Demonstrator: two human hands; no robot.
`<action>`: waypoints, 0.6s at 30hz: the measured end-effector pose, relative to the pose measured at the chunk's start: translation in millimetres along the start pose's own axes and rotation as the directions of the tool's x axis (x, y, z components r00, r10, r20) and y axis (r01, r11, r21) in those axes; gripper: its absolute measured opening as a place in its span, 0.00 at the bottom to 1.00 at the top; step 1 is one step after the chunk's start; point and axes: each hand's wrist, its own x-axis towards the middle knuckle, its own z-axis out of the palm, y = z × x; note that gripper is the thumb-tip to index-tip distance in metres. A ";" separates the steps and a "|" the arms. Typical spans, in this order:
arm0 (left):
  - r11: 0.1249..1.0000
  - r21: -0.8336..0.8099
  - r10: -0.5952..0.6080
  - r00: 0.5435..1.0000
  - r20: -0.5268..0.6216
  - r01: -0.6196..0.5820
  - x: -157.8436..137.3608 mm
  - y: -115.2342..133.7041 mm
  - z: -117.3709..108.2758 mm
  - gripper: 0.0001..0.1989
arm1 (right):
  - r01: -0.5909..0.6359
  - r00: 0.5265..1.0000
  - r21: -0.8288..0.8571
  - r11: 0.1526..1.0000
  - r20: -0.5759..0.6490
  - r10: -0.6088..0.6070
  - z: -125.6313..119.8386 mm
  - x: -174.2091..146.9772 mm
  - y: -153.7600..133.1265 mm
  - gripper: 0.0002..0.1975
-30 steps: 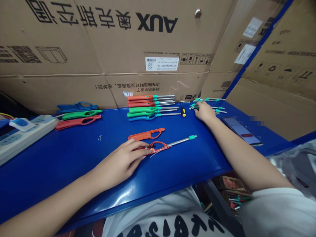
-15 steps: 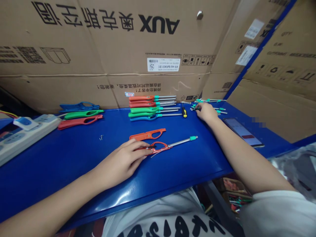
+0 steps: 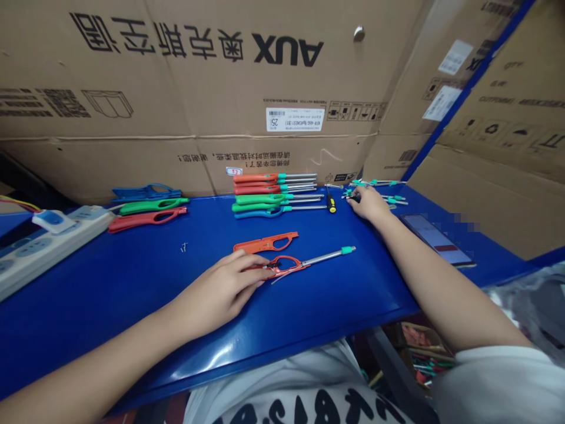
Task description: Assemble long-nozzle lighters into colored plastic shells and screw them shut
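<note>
Head view, looking down on a blue bench [image 3: 132,282]. The left hand [image 3: 220,291] lies palm-down, its fingers [image 3: 253,272] pressing on the rear of an orange lighter half-shell with a metal tube [image 3: 291,263]; the hand is flat and pinning rather than clenched, and it covers the butt of the shell, so that end cannot be made out. The tube runs away from the fingertips to the right and ends in a teal tip [image 3: 348,250]. Just beyond the fingertips, apart from them, lies a loose orange shell [image 3: 266,242] (its mate, by shape and colour).

The right hand [image 3: 369,203] reaches far forward, fingers curled over a scatter of teal-tipped tubes [image 3: 388,199] at the back of the bench. Whether it actually grips one cannot be told: the fingertips are turned away and small. Immediately left of this hand is a yellow-handled screwdriver [image 3: 330,203], and farther left a row of assembled lighters [image 3: 273,194], orange, green and blue. Right of the forearm lies a phone [image 3: 435,238], its far corner blurred.

Well left of the left hand lie three coloured shells [image 3: 148,206], a power strip [image 3: 39,241] cut off by the frame edge, and a tiny metal part [image 3: 183,247] too small to identify. Cardboard boxes [image 3: 220,88] wall in the rear.
</note>
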 end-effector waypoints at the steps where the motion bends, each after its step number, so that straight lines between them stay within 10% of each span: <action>1: 1.000 0.000 -0.002 1.000 0.002 0.002 -0.1 0.1 0.0 0.18 | -0.002 1.000 0.002 1.000 0.002 0.002 0.2 0.0 -0.1 0.12; 18: 1.000 -0.014 -0.001 1.000 -0.007 0.001 1.0 1.8 -0.7 0.18 | -0.145 0.989 0.031 0.989 0.042 0.144 -19.0 -2.1 -3.4 0.16</action>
